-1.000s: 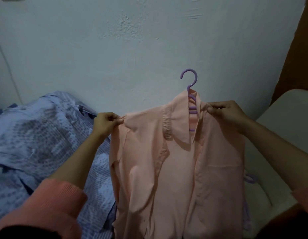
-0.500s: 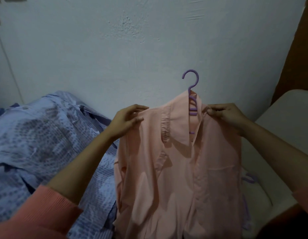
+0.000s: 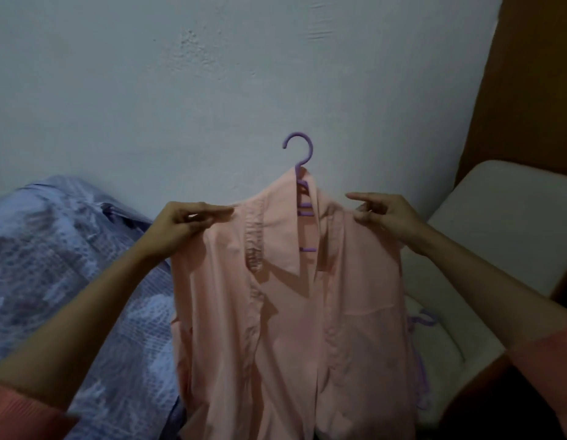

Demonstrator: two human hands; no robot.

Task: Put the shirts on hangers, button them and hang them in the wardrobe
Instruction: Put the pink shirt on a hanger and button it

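A peach shirt point(image 3: 291, 312) hangs on a purple hanger point(image 3: 299, 150) in front of the pale wall. The hook and a few rungs show above and inside the open collar. The shirt's front is open below the collar. My left hand point(image 3: 187, 227) pinches the fabric at the shirt's left shoulder, beside the collar. My right hand point(image 3: 380, 214) holds the right shoulder between thumb and fingers, with the index finger stretched out above the cloth. Both hands keep the shirt up in the air.
A heap of blue patterned cloth point(image 3: 69, 265) lies at the left. A white cushioned seat point(image 3: 498, 233) stands at the right, with another purple hanger point(image 3: 425, 319) on it behind the shirt. A brown wooden panel point(image 3: 529, 90) rises at the upper right.
My left hand has slid inward along the shoulder from the sleeve end toward the collar. My right hand has stayed at the right shoulder and has lifted its index finger.
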